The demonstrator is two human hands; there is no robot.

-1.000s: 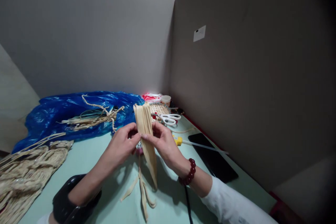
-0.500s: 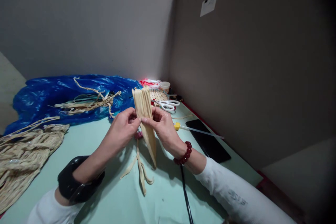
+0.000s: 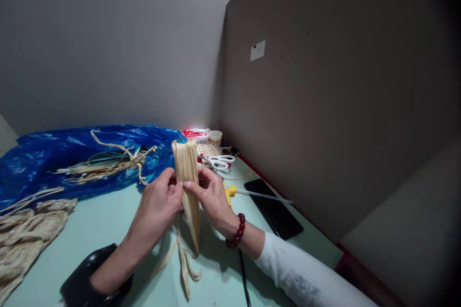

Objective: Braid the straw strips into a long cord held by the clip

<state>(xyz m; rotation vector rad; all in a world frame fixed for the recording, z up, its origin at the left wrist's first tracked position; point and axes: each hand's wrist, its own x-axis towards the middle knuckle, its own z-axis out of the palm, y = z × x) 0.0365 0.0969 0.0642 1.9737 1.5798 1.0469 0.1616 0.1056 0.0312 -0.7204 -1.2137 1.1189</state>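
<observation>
Upright between my hands is a pale, pleated dried husk point(image 3: 187, 163), broad at the top and tapering to a point at the bottom. My left hand point(image 3: 163, 196) pinches its left edge with thumb and fingertips. From the other side my right hand point(image 3: 213, 196) grips it, thumb across the front and fingers behind. Thin husk strips point(image 3: 184, 268) hang or lie below it, over the pale green table. Just behind my right hand shows part of a yellow glue gun point(image 3: 229, 193), with a clear glue stick point(image 3: 264, 195) coming out of its back.
A blue plastic bag point(image 3: 108, 153) with braided and loose strips spreads at the back left. A woven husk piece point(image 3: 32, 230) lies left. White-handled scissors point(image 3: 221, 160), a small woven basket point(image 3: 209, 147) and a cup point(image 3: 215, 136) are behind. A black phone point(image 3: 275, 211) lies right.
My view has tilted up, so table and hands sit lower and a wall shelf shows at the top. Both hands keep the same hold on the husk. More of the glue gun is visible.
</observation>
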